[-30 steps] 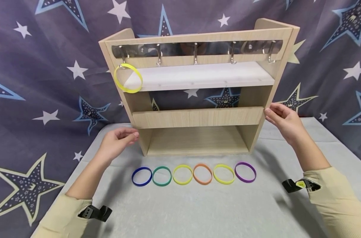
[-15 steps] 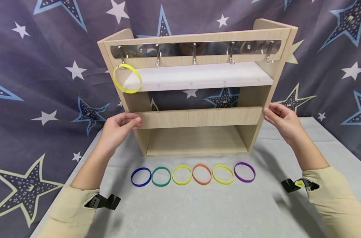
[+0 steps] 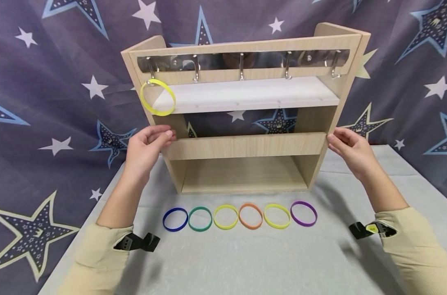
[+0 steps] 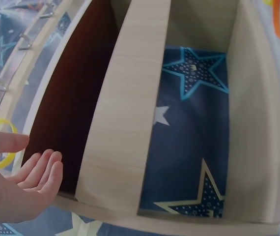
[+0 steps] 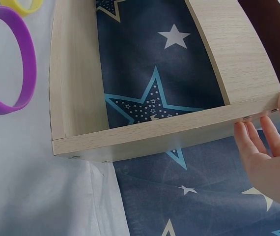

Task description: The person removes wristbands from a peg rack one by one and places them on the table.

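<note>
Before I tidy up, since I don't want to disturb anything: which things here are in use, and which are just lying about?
In use:
wooden rack
left hand at its left side
right hand at its right side

Lying about:
six wristbands in a row on the table
yellow band on the leftmost hook

A wooden shelf unit stands upright; the left hand touches its left side, the right hand its right side. Six coloured bands lie in a row before it.
</note>
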